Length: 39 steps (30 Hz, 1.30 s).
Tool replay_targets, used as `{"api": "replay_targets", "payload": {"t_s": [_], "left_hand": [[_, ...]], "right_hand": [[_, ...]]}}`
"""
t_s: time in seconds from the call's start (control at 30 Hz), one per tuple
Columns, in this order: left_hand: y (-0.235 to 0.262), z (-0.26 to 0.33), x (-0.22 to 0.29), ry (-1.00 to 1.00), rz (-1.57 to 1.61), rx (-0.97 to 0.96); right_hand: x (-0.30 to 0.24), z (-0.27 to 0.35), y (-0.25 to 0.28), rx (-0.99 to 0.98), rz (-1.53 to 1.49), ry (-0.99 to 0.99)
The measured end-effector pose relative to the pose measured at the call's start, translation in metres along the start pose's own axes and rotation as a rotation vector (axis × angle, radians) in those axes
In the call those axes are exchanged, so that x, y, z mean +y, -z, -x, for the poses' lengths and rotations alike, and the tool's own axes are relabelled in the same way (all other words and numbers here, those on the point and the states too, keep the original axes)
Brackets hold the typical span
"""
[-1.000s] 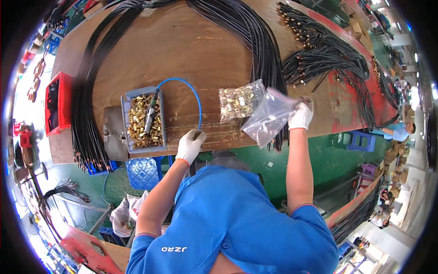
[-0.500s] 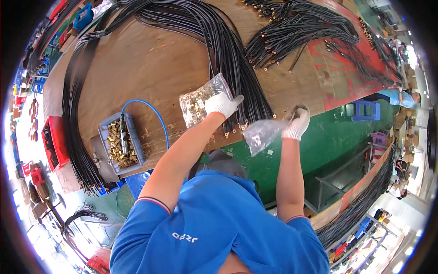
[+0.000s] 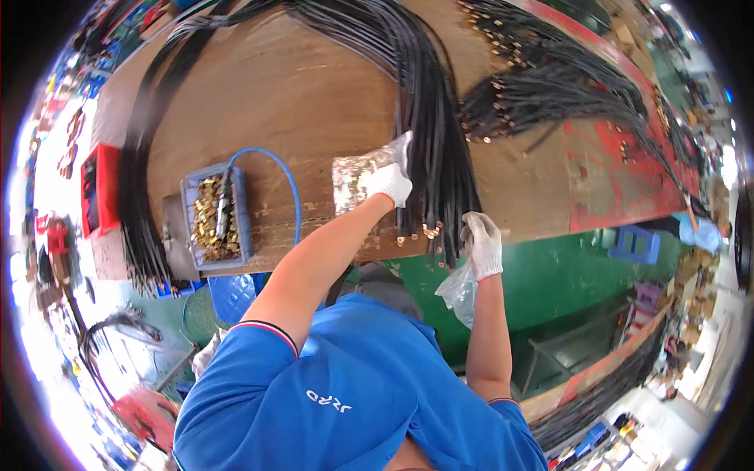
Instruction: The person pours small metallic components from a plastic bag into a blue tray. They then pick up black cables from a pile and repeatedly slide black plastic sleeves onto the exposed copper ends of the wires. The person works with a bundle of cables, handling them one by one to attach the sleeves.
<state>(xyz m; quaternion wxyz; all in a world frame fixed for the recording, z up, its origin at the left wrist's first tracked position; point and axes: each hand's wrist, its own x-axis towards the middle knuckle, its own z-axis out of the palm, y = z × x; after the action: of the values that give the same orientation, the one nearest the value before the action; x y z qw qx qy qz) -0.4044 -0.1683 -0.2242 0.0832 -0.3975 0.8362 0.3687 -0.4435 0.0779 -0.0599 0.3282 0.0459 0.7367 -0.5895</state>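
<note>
My left hand, in a white knit glove, grips a clear zip bag of small brass fittings at the table's near side; motion blurs the bag. Its open-looking upper end leans against a thick bundle of black cables. My right hand, gloved with greyed fingertips, is closed on a crumpled clear plastic bag, which hangs below the palm past the table edge. No contents show in it. The cable ends with copper-coloured tips lie between both hands, close to my right fingertips.
A grey-blue bin of brass fittings, with an air tool on a blue hose, stands left on the wooden table. A red crate is farther left. More cables lie far right; a blue stool stands beyond.
My right hand has drawn in toward the cable ends, and its plastic bag now hangs down instead of stretching leftward. My left hand stays at the bag of fittings. The whole view has shifted.
</note>
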Motion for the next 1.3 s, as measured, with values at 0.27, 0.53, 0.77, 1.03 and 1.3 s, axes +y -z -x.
{"api": "replay_targets", "payload": {"t_s": [0.27,0.53,0.77,1.03,1.3], "left_hand": [[0.115,0.117,-0.031,-0.373,0.184,0.068],[0.165,0.196,-0.071,-0.266,0.075,0.183],[0.136,0.204,-0.101,-0.494,0.275,0.366],[0.179,0.212,-0.1,-0.353,0.372,0.369],[0.189,0.216,-0.1,-0.196,0.478,0.363]], "right_hand": [[-0.02,-0.034,-0.129,-0.329,0.501,0.1],[-0.068,0.014,-0.24,-0.486,1.051,0.379],[-0.025,0.03,-0.236,-0.457,0.988,0.447],[-0.018,0.034,-0.25,-0.348,0.665,0.413],[-0.01,0.028,-0.262,-0.468,0.717,0.378]]}}
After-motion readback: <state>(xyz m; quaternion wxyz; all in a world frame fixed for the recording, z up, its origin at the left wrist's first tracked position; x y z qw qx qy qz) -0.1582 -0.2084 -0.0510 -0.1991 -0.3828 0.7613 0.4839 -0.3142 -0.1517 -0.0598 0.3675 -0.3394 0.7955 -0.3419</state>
